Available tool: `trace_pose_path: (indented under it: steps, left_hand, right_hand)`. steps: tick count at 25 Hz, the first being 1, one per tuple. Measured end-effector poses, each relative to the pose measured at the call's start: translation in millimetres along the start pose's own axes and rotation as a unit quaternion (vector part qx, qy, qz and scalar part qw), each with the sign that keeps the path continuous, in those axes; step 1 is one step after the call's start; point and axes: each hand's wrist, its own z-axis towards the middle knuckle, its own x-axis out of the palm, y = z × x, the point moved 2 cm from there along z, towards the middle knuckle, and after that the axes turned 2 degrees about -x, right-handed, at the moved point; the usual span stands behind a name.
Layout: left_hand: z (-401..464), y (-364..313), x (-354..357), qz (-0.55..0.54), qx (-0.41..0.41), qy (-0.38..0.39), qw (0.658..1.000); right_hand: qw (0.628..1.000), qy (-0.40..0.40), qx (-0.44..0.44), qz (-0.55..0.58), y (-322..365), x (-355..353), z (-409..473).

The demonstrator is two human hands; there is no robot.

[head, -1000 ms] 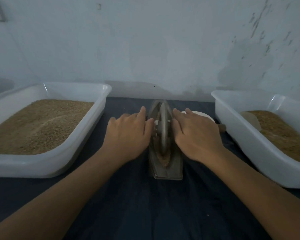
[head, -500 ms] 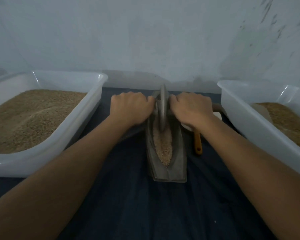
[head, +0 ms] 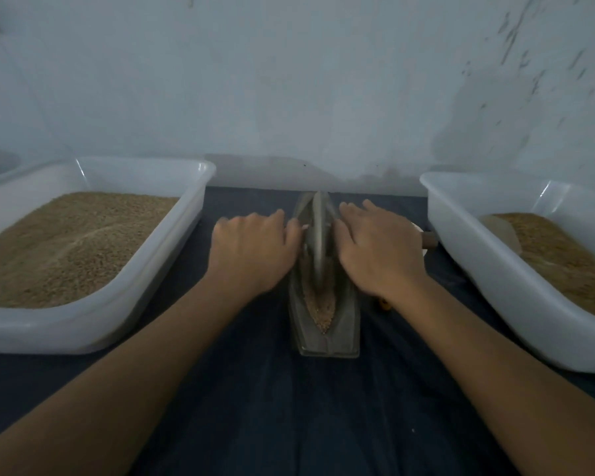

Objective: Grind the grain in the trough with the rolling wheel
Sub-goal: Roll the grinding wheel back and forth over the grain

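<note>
Sitting dead center on a dark cloth (head: 289, 424): a boat-shaped metal trough (head: 324, 341), long axis pointing away toward the wall (head: 289, 80). Standing upright on edge in its groove, toward the far half: the rolling wheel (head: 318, 242), thin disc seen edge-on. Showing in the near half of the groove, tapering to the near tip: tan grain (head: 320, 309).

Pressing down on either side of the wheel, palms down: left hand (head: 253, 250) and right hand (head: 380, 249), presumably on the axle, though hidden underneath them. Fingers lying fairly straight and pointing forward, close together, thumbs tucked in next to the disc. Bit blurry, so can't really tell how far anything is curling around the axle.

Flanking the whole thing: left white tub (head: 193, 214) holding a wide bed of grain, right white tub (head: 478, 255) holding some too, with a pale scoop (head: 500, 231) resting inside. Poking out past the right hand: a brown handle end (head: 429, 240).
</note>
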Motion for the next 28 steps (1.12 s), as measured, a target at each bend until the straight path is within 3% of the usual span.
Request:
trace_pose_path:
  steps: [6, 10, 13, 16, 19, 24, 28]
  left_hand:
    - [-43, 8, -15, -0.075, 0.030, -0.080, 0.994]
    - [-11, 6, -4, -0.033, 0.004, -0.026, 0.999]
    - [38, 3, 13, 0.055, 0.045, 0.037, 0.997]
    - [78, 10, 26, 0.039, 0.006, 0.133, 0.990]
    - [90, 11, 28, -0.030, -0.058, 0.166, 0.984]
    - [32, 7, 13, 0.032, 0.042, 0.060, 0.997]
    - [-24, 1, -14, -0.041, 0.002, -0.006, 0.999]
  right_hand:
    - [0.997, -0.052, -0.051, -0.009, 14, -21, -41]
    - [0.999, 0.006, -0.031, 0.022, 8, -13, -14]
    - [0.999, 0.027, 0.028, 0.001, -2, 3, 26]
    - [0.995, 0.058, 0.073, -0.030, -8, 15, 69]
    - [0.993, 0.071, 0.086, -0.043, -11, 16, 84]
    - [0.999, -0.019, 0.022, -0.038, 4, 3, 30]
    - [0.999, -0.045, -0.024, 0.013, 9, -16, -26]
